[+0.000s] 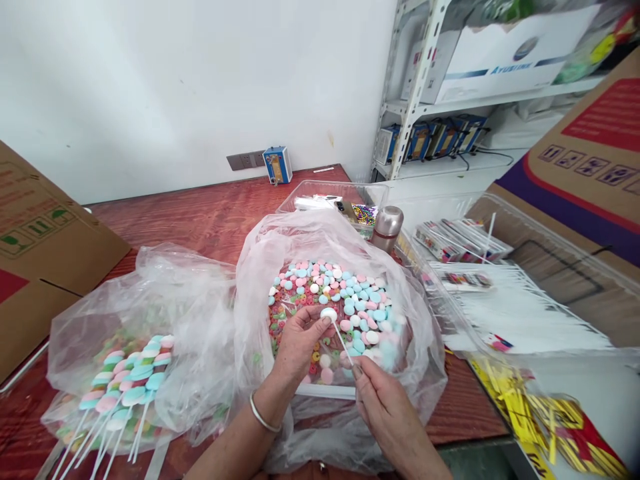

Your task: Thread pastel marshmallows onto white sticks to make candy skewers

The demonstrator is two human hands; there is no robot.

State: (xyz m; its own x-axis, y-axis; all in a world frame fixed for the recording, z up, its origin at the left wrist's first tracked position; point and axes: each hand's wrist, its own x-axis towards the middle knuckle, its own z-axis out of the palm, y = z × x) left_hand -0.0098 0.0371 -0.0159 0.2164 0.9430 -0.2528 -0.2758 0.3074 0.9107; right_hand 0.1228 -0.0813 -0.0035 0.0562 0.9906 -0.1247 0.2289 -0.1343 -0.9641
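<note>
My left hand pinches a round white marshmallow between thumb and fingers, above a plastic-lined tub. In my right hand is a thin white stick, gripped near its lower end, its upper end meeting the marshmallow. How deep the stick goes in cannot be seen. Under both hands the tub holds loose pink, blue and white marshmallows and small coloured gummy rings. To the left, several finished-looking skewers of stacked marshmallows and gummies lie on a clear bag.
A clear bin of white sticks and small packets stands at right. Behind the tub are a steel flask and a clear tray. Cardboard boxes flank the table. Yellow ties lie at lower right.
</note>
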